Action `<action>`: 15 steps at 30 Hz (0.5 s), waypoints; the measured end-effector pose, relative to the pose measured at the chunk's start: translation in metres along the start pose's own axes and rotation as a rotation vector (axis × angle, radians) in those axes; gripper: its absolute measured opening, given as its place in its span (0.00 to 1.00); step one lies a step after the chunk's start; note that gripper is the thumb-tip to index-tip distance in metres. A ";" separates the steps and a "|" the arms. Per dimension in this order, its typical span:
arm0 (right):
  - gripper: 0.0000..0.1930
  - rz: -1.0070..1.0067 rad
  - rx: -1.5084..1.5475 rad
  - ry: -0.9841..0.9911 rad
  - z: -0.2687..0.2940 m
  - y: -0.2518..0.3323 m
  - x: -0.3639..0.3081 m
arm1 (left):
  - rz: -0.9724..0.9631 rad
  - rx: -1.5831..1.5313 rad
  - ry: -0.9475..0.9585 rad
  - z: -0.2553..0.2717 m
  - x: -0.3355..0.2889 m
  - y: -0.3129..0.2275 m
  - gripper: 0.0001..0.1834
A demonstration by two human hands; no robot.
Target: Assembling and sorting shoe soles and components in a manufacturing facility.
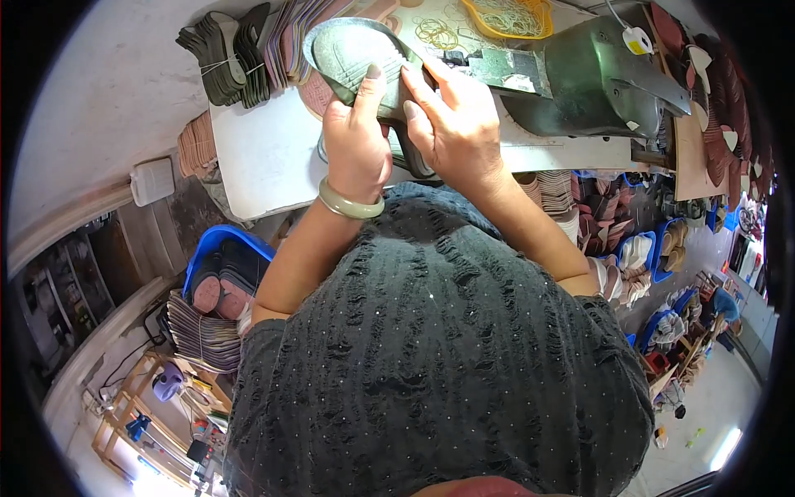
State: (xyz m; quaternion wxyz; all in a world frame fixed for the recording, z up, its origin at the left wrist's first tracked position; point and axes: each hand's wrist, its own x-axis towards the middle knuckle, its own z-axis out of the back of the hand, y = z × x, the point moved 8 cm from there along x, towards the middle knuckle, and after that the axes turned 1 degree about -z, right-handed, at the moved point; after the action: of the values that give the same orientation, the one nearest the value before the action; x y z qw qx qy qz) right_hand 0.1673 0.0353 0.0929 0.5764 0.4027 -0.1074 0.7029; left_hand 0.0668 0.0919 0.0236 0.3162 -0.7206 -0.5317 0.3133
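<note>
A grey-green shoe sole (pixel 352 54), its broad rounded end brightly lit, is held tilted above the white table. My left hand (pixel 358 145) grips its near left edge, thumb on the upper face and the other fingers hidden underneath. On the right edge, my right hand (pixel 460 124) is closed, with the index fingertip and thumb on the sole. The narrower part of the sole runs down between my hands toward my body. Under it, partly covered, other soles lie on the table.
The white table (pixel 265 161) carries tied stacks of dark soles (pixel 217 62) at left, a yellow basket (pixel 513 21) of rubber bands at back, and a dark green machine (pixel 580 83) at right. A blue bin (pixel 224 236) of soles stands lower left. Someone in blue (pixel 725 306) is far right.
</note>
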 end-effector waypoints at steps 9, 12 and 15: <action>0.14 -0.728 1.013 0.147 -0.023 -0.082 -0.029 | 0.179 -0.146 0.156 -0.014 -0.002 0.007 0.18; 0.12 -0.436 0.759 0.207 -0.024 -0.075 -0.026 | 0.171 -0.151 0.107 -0.021 -0.004 0.009 0.17; 0.13 -0.769 0.826 0.284 -0.029 -0.068 -0.034 | 0.111 0.071 0.110 -0.014 0.002 0.010 0.18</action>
State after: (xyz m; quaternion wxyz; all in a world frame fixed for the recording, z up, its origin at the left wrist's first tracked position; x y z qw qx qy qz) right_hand 0.2155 0.0497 0.0298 0.5942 0.5059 0.4078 0.4739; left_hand 0.0840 0.0894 0.0237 0.3525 -0.7534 -0.4613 0.3087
